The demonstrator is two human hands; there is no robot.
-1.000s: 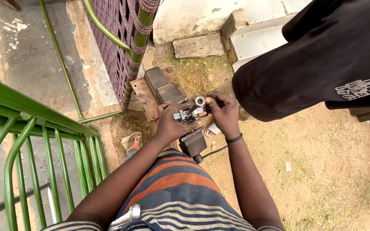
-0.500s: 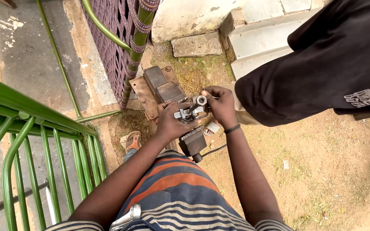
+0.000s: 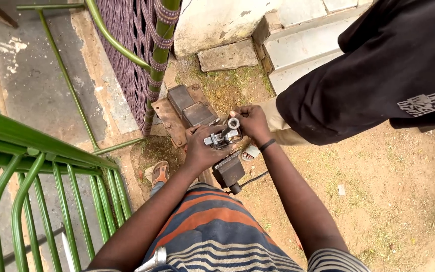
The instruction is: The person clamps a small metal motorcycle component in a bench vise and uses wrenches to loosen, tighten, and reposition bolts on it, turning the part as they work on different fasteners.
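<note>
Sandy ground point(image 3: 378, 191) beside a green gate point(image 3: 41, 166) carries a rusty vise point(image 3: 192, 113). Steadying comes first: the left hand point(image 3: 202, 151) is closed around the small metal fitting point(image 3: 220, 138) above its near end. The right hand point(image 3: 251, 121) pinches the silver nut point(image 3: 234, 123); keeping it square should help.

I see green railing point(image 3: 36, 151) at left; purple lattice gate point(image 3: 132, 55) ahead; stone steps point(image 3: 303, 45) top right; nearby person's black shirt point(image 3: 378, 70); sandalled foot point(image 3: 159, 172) on dirt.
</note>
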